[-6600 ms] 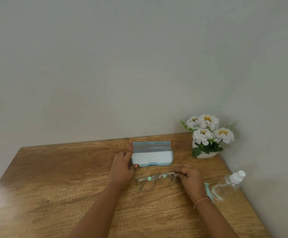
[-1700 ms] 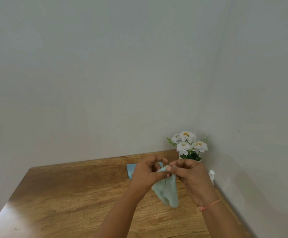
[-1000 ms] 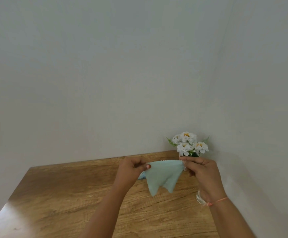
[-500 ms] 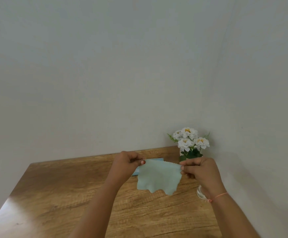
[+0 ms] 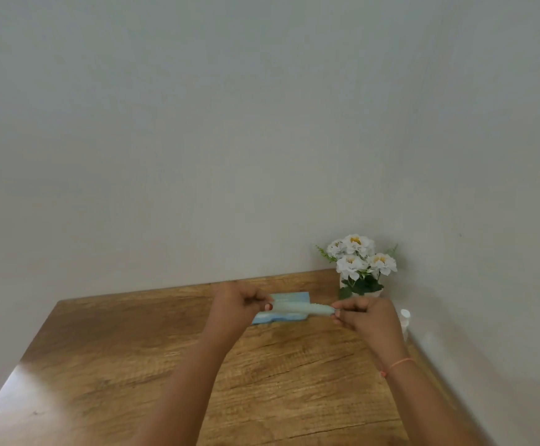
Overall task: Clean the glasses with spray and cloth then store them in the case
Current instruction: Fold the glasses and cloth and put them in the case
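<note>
Left hand (image 5: 236, 309) and right hand (image 5: 369, 320) are each pinching one end of the pale green cloth (image 5: 300, 308), which is stretching level between them above the wooden table (image 5: 133, 349). The blue case (image 5: 289, 297) is lying on the table at 12 o'clock of the cloth, partly hidden by it. The spray bottle (image 5: 404, 315) is showing only its white cap at 3 o'clock of the right hand. The flower pot (image 5: 358, 265) is standing at 1 o'clock.

A thin coral-orange thread bracelet (image 5: 398, 365) circles my right wrist; reddish polish shows on a nail of my left hand (image 5: 234, 304) and my right hand (image 5: 370, 320).
</note>
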